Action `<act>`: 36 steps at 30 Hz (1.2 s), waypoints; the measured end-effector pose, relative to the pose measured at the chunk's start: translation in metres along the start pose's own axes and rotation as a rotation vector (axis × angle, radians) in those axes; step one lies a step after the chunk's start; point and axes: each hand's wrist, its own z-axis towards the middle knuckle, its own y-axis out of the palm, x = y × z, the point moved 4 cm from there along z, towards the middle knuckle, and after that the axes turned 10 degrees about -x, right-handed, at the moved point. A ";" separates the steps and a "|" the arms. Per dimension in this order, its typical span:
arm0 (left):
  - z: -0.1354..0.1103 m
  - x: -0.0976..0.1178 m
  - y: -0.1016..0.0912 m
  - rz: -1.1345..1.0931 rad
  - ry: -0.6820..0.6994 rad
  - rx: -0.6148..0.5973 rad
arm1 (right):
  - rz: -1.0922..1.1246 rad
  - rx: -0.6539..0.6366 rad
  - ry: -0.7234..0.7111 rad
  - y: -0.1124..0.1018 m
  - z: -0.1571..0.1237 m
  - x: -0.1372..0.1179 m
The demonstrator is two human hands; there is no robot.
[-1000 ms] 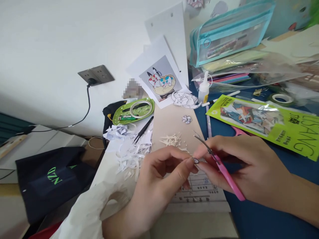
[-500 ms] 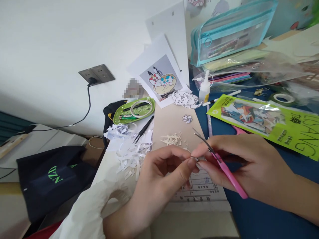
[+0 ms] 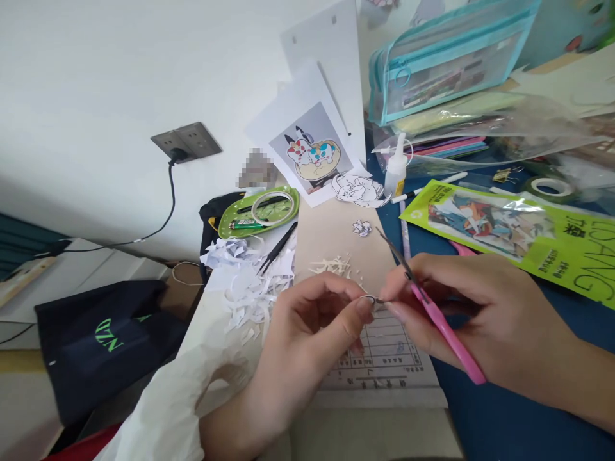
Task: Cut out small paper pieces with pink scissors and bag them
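Note:
My left hand [image 3: 312, 333] pinches a tiny paper cut-out [image 3: 369, 299] between thumb and forefinger, low in the middle of the view. Touching the same piece from the right, my right hand [image 3: 475, 320] is closed round small pink-handled scissors [image 3: 432, 314], whose thin metal blades point up and to the left. Both hands hover over a beige sheet [image 3: 336, 240] and a printed form [image 3: 379, 358]. Pale paper slivers [image 3: 331, 267] lie on the beige sheet just beyond my fingers.
White paper scraps [image 3: 250, 288] and black tweezers [image 3: 276, 250] lie left. A green dish [image 3: 257, 214] holds a tape ring and lighter. Behind: cartoon print [image 3: 312, 153], outline cut-out [image 3: 358, 190], glue bottle [image 3: 396, 168], green packet [image 3: 519, 234], turquoise pouch [image 3: 446, 57], tape roll [image 3: 550, 187].
The view shifted slightly and both hands rose a little. The scissors tilted so the blades point more upright. The small cut-out turned between the fingers.

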 end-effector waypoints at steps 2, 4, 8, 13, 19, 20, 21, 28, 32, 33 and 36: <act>0.000 0.000 -0.001 0.017 -0.004 0.011 | 0.112 -0.112 0.093 0.004 0.000 0.003; -0.001 0.000 -0.001 0.032 0.002 0.018 | 0.225 -0.273 0.203 0.011 -0.001 0.006; -0.003 0.003 -0.003 0.030 0.033 0.032 | 0.340 -0.443 0.290 0.014 -0.004 0.008; -0.003 0.004 -0.005 -0.040 0.048 0.042 | 0.347 -0.509 0.313 0.012 -0.005 0.009; -0.004 0.002 -0.004 -0.092 0.041 0.038 | 0.322 -0.542 0.315 0.012 -0.006 0.009; -0.004 0.002 -0.004 -0.104 0.044 0.034 | 0.316 -0.538 0.311 0.012 -0.006 0.009; -0.004 0.002 -0.005 -0.113 0.045 0.029 | 0.311 -0.531 0.306 0.011 -0.006 0.009; -0.002 0.000 -0.005 -0.140 0.041 0.010 | 0.380 -0.538 0.291 0.012 -0.004 0.009; -0.004 0.000 -0.006 -0.149 0.041 0.001 | 0.399 -0.572 0.321 0.012 -0.006 0.009; -0.004 0.000 -0.006 -0.152 0.039 -0.001 | 0.386 -0.583 0.327 0.012 -0.007 0.009; -0.006 0.001 -0.006 -0.157 0.024 -0.002 | 0.340 -0.598 0.336 0.011 -0.007 0.007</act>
